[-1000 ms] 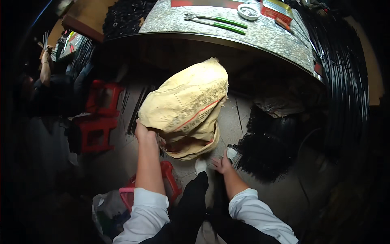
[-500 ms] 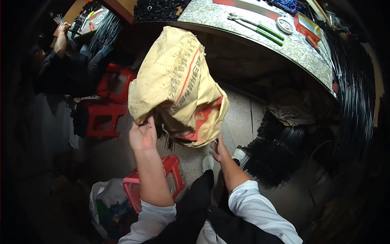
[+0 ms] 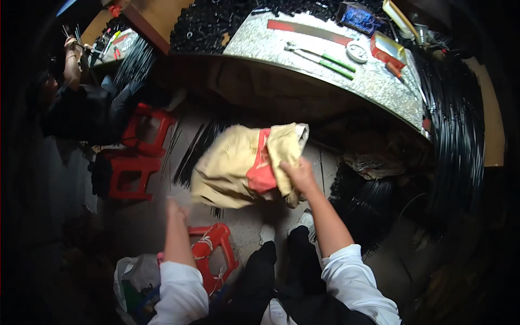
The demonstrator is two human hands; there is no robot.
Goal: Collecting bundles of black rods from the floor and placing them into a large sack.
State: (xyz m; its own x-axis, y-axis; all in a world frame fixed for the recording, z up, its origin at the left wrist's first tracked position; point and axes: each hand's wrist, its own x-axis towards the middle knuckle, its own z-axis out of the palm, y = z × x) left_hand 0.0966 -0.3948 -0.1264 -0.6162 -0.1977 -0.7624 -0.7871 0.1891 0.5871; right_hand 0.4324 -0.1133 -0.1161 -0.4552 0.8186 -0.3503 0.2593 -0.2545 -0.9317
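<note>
A crumpled tan sack [image 3: 227, 162] with a red printed patch hangs in front of me above the floor. My right hand [image 3: 298, 173] is closed on its right end, where the material is bunched and a pale inner edge shows. My left hand [image 3: 177, 208] is beside the sack's lower left corner, smeared by motion. Whether its fingers touch or hold the corner cannot be made out. Behind and below the sack, long thin black strips [image 3: 197, 149] lie on the floor, partly hidden by it.
A speckled workbench [image 3: 260, 43] ahead carries green-handled cutters [image 3: 325, 65], a white round dish [image 3: 356, 51] and a red box [image 3: 388, 50]. Red stools [image 3: 219, 246] stand near my left leg and farther left, where another person [image 3: 81, 111] sits. Black bundles [image 3: 363, 200] lie right.
The sack has come down from upright to lying sideways, lower before me. My right hand has moved up and taken hold of its right end; my left hand has shifted left and down.
</note>
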